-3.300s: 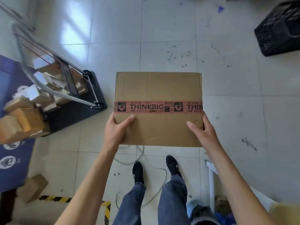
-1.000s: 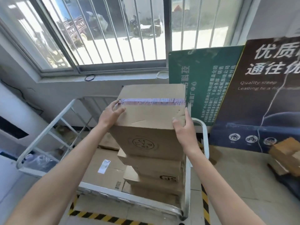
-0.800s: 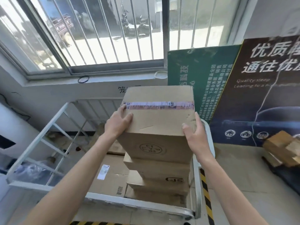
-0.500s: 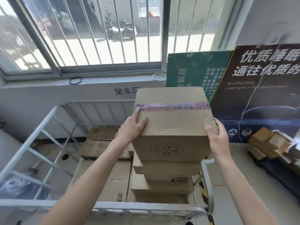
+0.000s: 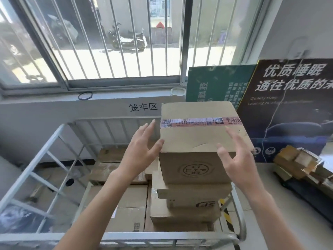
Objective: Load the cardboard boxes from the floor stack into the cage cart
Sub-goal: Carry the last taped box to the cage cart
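Nearest, the cart (image 5: 162, 239) front rail runs across the bottom, white metal. Both my forearms reach over it.

Left hand (image 5: 142, 152) is open, fingers spread, palm toward the left side of the top box (image 5: 196, 138). The thumb tip sits at the box's near-left corner, contact unclear. Right hand (image 5: 236, 159) is open too, fingers splayed, in front of the box's near-right edge. Cannot tell if it touches.

Top box sits upright inside the cart, right side, on a stack (image 5: 189, 212) of cardboard boxes, slightly offset from those below. It has a round stamp (image 5: 195, 170) on its near face and pink printed tape (image 5: 200, 121) across its lid.

Left of the stack, low boxes (image 5: 129, 201) lie flat on the cart floor, one with a white label. The cart's left frame (image 5: 36, 159) has diagonal bars, and its back grille (image 5: 115, 129) stands behind the boxes. Right of the cart, small boxes (image 5: 297, 163) are piled on a dark platform on the floor.

Behind the cart is a grey wall (image 5: 54, 120) with black characters. At right, a green board (image 5: 216, 83) and a dark poster (image 5: 292, 105) lean on the wall beyond the top box. On the sill (image 5: 126, 95) are a black ring (image 5: 85, 95) and a white dish (image 5: 178, 91). A barred window (image 5: 115, 51) is above, with a scooter (image 5: 126, 40) parked outside.
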`<action>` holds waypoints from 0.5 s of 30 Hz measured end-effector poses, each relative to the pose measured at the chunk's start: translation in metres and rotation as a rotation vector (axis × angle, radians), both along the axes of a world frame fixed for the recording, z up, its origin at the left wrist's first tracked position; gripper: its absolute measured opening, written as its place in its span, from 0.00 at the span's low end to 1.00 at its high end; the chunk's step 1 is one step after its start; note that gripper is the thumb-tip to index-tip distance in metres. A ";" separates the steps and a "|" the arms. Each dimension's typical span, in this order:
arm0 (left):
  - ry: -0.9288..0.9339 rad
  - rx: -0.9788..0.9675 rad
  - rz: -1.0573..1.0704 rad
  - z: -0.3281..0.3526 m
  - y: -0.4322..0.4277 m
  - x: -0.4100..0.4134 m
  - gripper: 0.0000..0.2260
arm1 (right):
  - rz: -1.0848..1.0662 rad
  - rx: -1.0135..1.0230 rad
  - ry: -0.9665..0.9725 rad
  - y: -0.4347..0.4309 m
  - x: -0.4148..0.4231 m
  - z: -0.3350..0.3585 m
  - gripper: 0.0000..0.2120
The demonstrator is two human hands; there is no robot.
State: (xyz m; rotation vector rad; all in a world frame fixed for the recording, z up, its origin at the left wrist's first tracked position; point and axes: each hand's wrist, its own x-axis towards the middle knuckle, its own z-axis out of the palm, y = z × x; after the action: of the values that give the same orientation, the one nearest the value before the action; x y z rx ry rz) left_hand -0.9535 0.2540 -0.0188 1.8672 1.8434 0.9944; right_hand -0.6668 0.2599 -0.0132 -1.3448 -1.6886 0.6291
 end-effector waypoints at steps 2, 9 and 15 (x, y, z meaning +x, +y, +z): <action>0.043 -0.006 0.004 0.004 -0.005 -0.003 0.31 | 0.065 -0.014 0.014 0.004 -0.011 0.006 0.26; 0.042 -0.020 0.045 0.012 -0.017 -0.025 0.29 | 0.266 0.017 -0.013 0.001 -0.068 0.007 0.26; 0.051 -0.033 0.042 -0.003 -0.005 -0.053 0.29 | 0.085 0.003 -0.153 0.041 -0.067 -0.002 0.31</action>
State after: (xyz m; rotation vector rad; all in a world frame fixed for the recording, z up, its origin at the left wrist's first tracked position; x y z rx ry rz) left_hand -1.0069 0.2494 -0.0216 1.8588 1.9235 0.9320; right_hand -0.7335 0.3004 -0.0147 -1.3532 -1.8772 0.5838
